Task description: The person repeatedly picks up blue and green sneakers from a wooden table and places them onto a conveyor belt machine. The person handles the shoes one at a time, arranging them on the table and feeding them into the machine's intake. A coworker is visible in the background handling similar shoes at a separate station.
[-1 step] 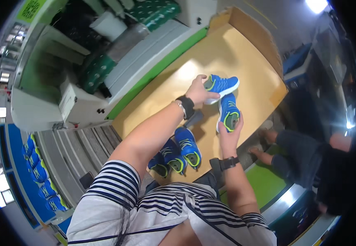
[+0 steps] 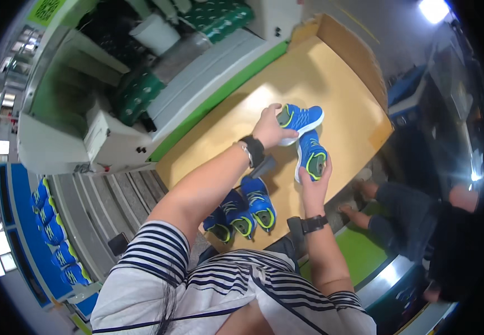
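My left hand (image 2: 271, 128) grips a blue sneaker (image 2: 307, 117) by its heel end, thumb along its white sole and fingers at the collar. This shoe points to the right. Closer to me, my right hand (image 2: 316, 183) is closed around the heel of a second blue sneaker (image 2: 309, 144) with a lime-green collar lining. The toe of the second shoe meets or overlaps the underside of the first; I cannot tell whether they touch. Both are held over the tan tabletop (image 2: 348, 95). Three more blue sneakers (image 2: 258, 202) stand side by side at the table's near edge.
A cardboard edge (image 2: 353, 50) borders the far right of the table. At the far left stands a white and green machine (image 2: 52, 145). Several blue sneakers (image 2: 52, 229) sit on a blue rack at left. Another person (image 2: 409, 212) is at the right, beside the table.
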`<state>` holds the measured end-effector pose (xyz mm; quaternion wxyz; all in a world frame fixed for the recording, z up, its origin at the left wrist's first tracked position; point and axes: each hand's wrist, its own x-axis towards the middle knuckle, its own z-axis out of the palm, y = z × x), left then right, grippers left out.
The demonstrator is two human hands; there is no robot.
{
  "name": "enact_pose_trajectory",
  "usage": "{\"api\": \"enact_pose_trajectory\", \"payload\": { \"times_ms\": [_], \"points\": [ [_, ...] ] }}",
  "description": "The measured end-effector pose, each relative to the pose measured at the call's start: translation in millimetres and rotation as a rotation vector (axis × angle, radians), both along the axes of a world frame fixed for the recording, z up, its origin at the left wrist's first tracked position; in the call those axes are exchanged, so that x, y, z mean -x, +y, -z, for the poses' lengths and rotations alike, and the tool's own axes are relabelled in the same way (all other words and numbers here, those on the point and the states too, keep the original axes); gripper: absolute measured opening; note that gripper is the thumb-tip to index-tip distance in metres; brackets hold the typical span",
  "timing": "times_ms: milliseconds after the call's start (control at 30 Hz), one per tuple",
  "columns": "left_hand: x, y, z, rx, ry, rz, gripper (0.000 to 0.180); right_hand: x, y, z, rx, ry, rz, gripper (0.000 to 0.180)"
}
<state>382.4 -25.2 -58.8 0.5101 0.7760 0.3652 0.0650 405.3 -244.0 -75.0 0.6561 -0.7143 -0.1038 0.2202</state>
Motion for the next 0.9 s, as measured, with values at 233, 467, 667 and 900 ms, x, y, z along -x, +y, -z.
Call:
{"api": "enact_pose_trajectory", "payload": {
  "times_ms": [233,467,667,900],
  "points": [
    [121.5,25.5,-103.2,-0.255,-0.434,-0.283,0.084,19.6,75.3,-94.6,-0.191,-0.009,-0.408,0.085],
    [175.3,73.6,-199.3,-0.581,-0.693,-0.718,0.089,12.2,227.8,-197.5,-0.441,-0.382,-0.518,0.071],
    [156.8,195.4,-160.2,-0.687,-0.279,-0.806,0.083,-75.1,378.6,-188.1,0.001,-0.931,-0.377,0.065],
    [211.2,91.8,-138.5,-0.678,-0.339,-0.350,0.073,-37.9,230.0,-151.9,0.222,-0.817,-1.019,0.064]
  ]
}}
